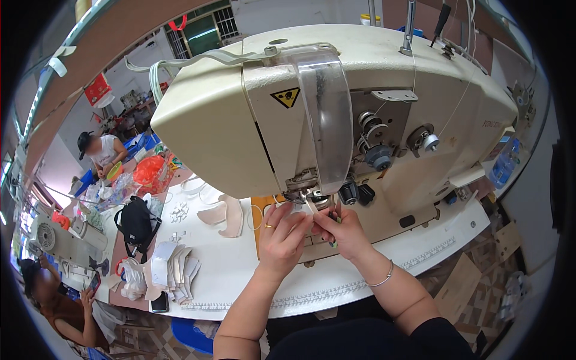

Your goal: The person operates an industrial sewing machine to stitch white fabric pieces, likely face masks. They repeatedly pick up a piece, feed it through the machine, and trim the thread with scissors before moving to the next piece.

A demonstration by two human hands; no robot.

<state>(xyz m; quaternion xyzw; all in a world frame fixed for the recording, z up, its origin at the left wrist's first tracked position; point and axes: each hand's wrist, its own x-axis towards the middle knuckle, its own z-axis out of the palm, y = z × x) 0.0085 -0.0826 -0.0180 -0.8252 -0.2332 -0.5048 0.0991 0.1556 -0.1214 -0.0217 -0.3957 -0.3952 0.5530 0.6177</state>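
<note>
The white worktop (pixel 222 264) is smooth and hard, with a measuring tape along its curved front edge, probably so that lengths can be checked without reaching for a rule. Across its rear and right part stands a cream sewing machine (pixel 198 132), hard-shelled and rounded at the corners; a clear bowed guard (pixel 329 114) hangs down its front, presumably to shield while leaving the needle area visible.

Beyond the worktop's left edge a soft black backpack (pixel 137 225) slumps, apparently parked out of the way. At the front-left corner lies a fanned stack of pale pieces (pixel 171 267), thin and flat, likely left within reach of the seat. Farther back, left of the machine, curved beige pieces (pixel 231 216) rest loosely, looking like limp fabric or padding.

Both hands meet below the needle area, probably for fine control. The left hand (pixel 282 237) has its fingers curled with the tips drawn close together; whether they grip anything is hidden. The right hand (pixel 345 234) pinches thumb to forefinger, with no visible gap, on the lower end of a narrow, flexible-looking pale strip (pixel 311 206), which runs up toward the needle area. A small dark-and-green tool (pixel 333 243) is tucked beneath the right fingers, seemingly to be handy; its kind is unclear.
</note>
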